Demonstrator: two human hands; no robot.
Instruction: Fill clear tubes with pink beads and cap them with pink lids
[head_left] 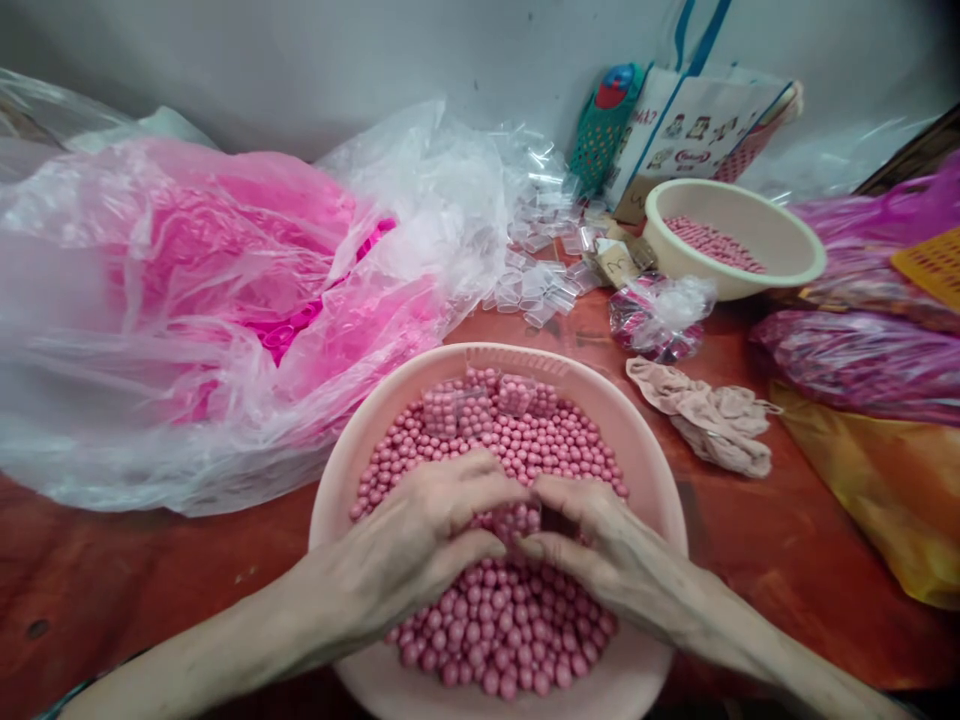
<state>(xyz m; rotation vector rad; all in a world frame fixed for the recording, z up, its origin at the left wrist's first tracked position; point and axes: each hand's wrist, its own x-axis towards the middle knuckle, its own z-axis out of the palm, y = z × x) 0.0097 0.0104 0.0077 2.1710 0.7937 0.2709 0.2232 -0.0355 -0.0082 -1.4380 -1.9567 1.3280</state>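
A pale pink basin full of round pink beads stands in front of me. Over its middle, my left hand and my right hand meet with fingertips closed around a small clear plastic box. Pink beads show in or behind this box, whose edges are partly covered by my fingers. Near the far rim, other clear boxes filled with beads lie on top of the loose ones.
Left is a large plastic bag of bright pink pieces. Empty clear boxes are heaped behind the basin. A cream bowl of beads, a crumpled beige cloth and purple plastic bags lie right, on the red table.
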